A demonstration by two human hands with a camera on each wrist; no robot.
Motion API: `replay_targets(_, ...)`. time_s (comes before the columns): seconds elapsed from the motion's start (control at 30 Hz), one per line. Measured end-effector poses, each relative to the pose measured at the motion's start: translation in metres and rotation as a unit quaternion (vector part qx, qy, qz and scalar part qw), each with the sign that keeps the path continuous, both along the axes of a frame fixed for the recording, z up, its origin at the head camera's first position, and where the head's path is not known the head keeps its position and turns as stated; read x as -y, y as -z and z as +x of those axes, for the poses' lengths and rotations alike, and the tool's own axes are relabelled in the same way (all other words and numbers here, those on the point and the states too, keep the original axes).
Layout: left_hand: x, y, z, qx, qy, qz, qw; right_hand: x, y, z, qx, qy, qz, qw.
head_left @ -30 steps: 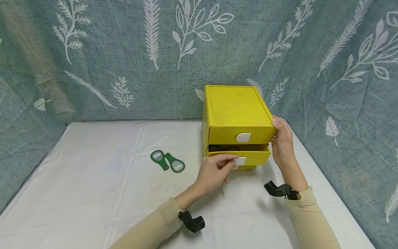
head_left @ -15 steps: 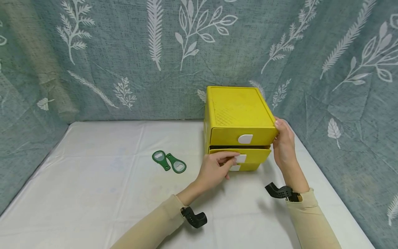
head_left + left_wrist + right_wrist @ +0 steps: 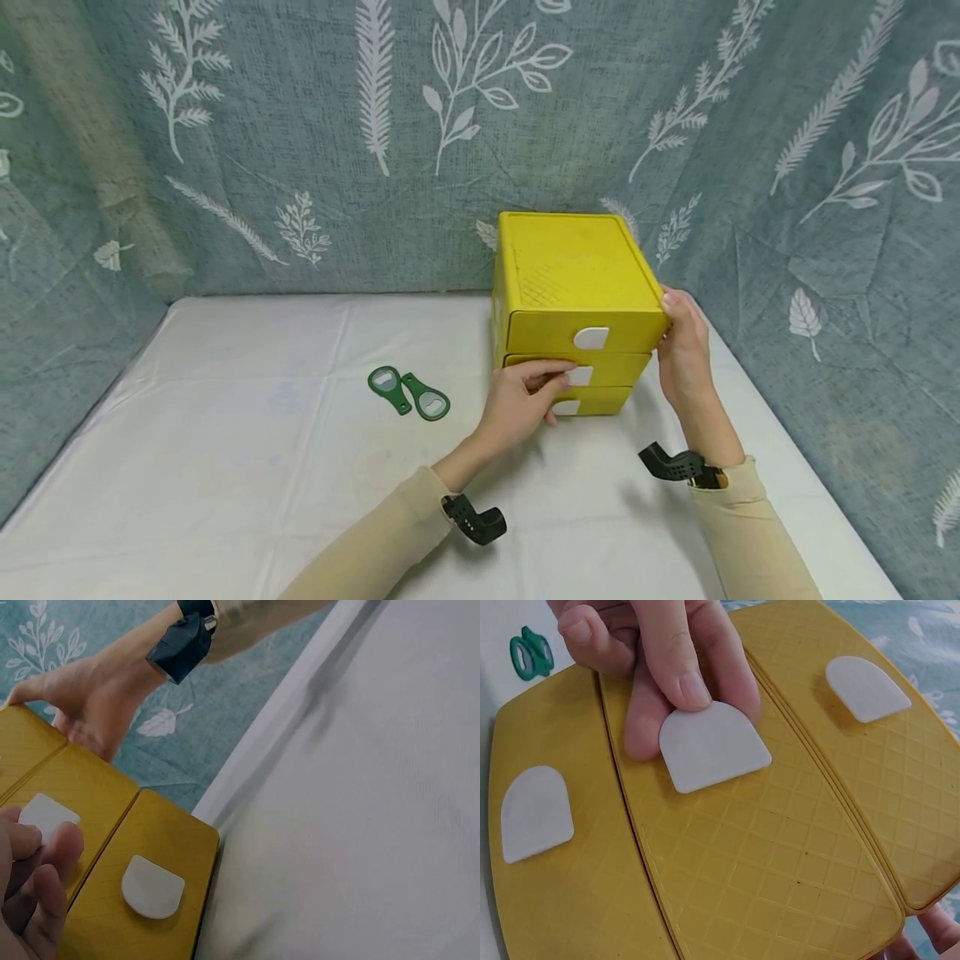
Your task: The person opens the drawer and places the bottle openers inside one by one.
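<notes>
A yellow drawer cabinet (image 3: 585, 258) with three drawers stands toward the back right, each drawer front bearing a white tab handle. My left hand (image 3: 517, 404) pinches the white handle (image 3: 712, 746) of the middle drawer (image 3: 780, 840), thumb on one face and fingers behind it. That drawer front lies flush with the other two. On the cabinet's right side, my right hand (image 3: 684, 342) grips the upper front corner, its thumb at the top edge; some of its fingers are hidden behind the side. In the right wrist view, its fingertips (image 3: 939, 926) show past the cabinet's edge.
Two green bottle openers (image 3: 390, 389) lie together on the white-covered table (image 3: 225, 467), left of the cabinet. A leaf-patterned curtain (image 3: 300, 125) hangs behind and along both sides, close to the cabinet's back.
The middle drawer, partly pulled out one second ago with dark contents showing, has slid in flush. My left hand has moved inward with its handle; my right hand stays on the cabinet's side.
</notes>
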State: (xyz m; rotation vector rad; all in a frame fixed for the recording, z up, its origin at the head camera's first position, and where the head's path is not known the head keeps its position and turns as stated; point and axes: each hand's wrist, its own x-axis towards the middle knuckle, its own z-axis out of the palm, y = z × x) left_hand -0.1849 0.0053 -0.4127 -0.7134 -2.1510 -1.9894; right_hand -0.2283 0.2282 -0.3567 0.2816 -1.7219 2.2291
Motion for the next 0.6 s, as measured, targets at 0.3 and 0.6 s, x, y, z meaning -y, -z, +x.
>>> replay_targets(0.3,-0.001,0.012,0.017,0.049,-0.033,0.027,0.9979,0.000,0.004,0.001,0.001,0.000,0.003,1.000)
replay_targets(0.6,0.001,0.027,0.030,0.058,-0.080,-0.033,0.9945,0.000,0.006,0.001,-0.007,0.000,0.002,1.000)
